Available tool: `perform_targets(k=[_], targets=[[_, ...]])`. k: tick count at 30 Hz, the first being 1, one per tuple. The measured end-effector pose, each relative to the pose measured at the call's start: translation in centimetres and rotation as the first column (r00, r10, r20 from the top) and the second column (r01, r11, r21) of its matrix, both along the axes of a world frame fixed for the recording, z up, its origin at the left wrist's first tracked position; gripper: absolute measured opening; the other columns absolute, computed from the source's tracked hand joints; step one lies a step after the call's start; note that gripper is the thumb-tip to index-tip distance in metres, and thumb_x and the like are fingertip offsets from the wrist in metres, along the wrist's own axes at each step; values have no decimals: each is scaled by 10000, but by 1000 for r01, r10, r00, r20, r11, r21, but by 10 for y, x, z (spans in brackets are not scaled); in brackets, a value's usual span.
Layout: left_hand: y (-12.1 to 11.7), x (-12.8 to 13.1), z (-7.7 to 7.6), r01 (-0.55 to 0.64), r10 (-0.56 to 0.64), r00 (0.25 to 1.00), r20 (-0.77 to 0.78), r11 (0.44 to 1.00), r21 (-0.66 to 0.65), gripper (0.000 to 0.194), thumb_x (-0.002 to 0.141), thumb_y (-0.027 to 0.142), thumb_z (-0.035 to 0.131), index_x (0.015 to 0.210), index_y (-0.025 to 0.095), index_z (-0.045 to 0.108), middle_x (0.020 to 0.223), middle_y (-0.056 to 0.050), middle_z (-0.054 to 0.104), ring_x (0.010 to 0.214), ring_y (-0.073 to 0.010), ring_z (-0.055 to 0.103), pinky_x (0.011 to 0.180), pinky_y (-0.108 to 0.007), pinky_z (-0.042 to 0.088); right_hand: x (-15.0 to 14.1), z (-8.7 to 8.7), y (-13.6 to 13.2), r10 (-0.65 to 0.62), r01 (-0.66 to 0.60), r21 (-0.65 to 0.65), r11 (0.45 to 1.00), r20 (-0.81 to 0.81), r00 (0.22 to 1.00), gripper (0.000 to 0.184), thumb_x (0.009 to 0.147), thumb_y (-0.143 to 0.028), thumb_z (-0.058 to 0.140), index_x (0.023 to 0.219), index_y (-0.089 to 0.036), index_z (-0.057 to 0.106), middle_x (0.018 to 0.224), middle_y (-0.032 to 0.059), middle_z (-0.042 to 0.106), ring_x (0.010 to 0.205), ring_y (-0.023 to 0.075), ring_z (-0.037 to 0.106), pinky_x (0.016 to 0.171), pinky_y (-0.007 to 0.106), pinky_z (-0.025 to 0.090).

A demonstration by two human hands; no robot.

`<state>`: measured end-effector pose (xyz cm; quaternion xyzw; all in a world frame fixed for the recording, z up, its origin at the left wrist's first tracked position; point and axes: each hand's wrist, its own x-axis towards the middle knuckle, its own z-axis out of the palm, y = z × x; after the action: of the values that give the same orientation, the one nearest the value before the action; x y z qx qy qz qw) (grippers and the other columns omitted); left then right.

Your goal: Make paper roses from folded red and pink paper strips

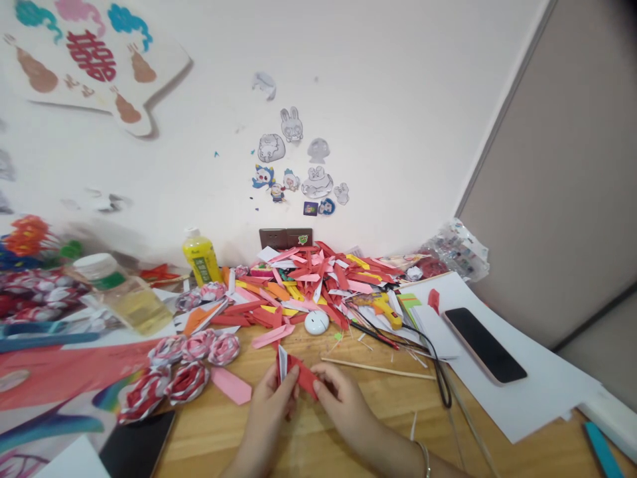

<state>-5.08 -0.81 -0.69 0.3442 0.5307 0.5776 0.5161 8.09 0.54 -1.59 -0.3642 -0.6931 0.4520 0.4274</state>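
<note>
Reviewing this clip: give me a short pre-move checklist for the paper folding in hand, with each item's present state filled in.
1. Both hands on the piece: left hand and right hand pinch the red folded paper. Ok.
2. Piece in view: its white inner face shows at the left. Ok.
3. Bare wooden table beneath the hands. Ok.
4. Wooden stick apart from the right hand. Ok.
5. Paper roses apart from the left hand. Ok.
6. Crease sharp and aligned: too small to judge. Cannot tell.
</note>
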Motion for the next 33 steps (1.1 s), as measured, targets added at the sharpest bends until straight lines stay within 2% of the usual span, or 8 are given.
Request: perform_targets(k=[4,7,10,15,18,23,27,33], targets=[[1,1,0,-14,14,999,33,1000,0,255,618,367,672,675,185,503,354,112,422,289,-39,309,311,-152,245,2,-2,0,-88,60,170,984,163,983,238,835,-140,390,942,-166,601,825,62,663,755,178,613,690,284,475],[2,1,0,-22,23,996,82,1000,-6,234,640,321,620,805,187,519,361,122,434,277,-40,281,305,-153,239,5,1,-4,-94,-25,378,925,292,952,351,821,-83,366,1091,-180,569,964,84,650,878,195,602,758,305,477],[1,1,1,-19,20,990,137,1000,-10,191,643,304,601,758,188,503,380,110,459,283,-33,275,315,-152,241,6,4,-8,-156,-92,497,863,436,886,349,836,-146,441,1174,-177,522,945,89,638,836,216,593,716,323,491],[-2,5,5,7,-5,976,216,1000,-7,214,659,337,619,654,181,472,396,83,477,297,-27,282,332,-158,251,4,1,-5,-279,-38,620,784,406,870,305,853,-101,410,1120,-142,549,894,94,658,780,209,606,680,309,490],[-3,6,6,5,-5,968,250,1000,-1,267,640,364,666,642,180,473,390,87,468,293,-26,282,330,-158,241,4,-1,-3,-287,-12,631,776,369,884,320,841,-74,375,1094,-144,557,884,95,663,775,206,608,678,305,483],[-2,5,7,-15,10,952,306,1000,13,340,621,399,712,621,182,450,411,90,480,301,-15,294,342,-150,242,6,-5,-1,-256,37,544,838,334,907,204,815,-81,423,842,-178,601,814,71,637,743,181,585,669,277,468],[-1,4,9,-26,17,938,347,999,20,342,617,391,725,634,179,457,426,95,478,308,-13,294,347,-150,231,7,-7,0,-309,113,536,837,293,905,143,806,-109,466,729,-181,563,770,57,611,721,176,566,656,276,454],[-1,3,10,5,2,919,394,1000,-17,363,609,397,738,626,173,453,456,84,505,317,-8,298,365,-158,244,8,-1,0,-329,80,578,812,339,881,148,812,-100,453,832,-187,571,811,58,619,748,184,555,682,292,444]])
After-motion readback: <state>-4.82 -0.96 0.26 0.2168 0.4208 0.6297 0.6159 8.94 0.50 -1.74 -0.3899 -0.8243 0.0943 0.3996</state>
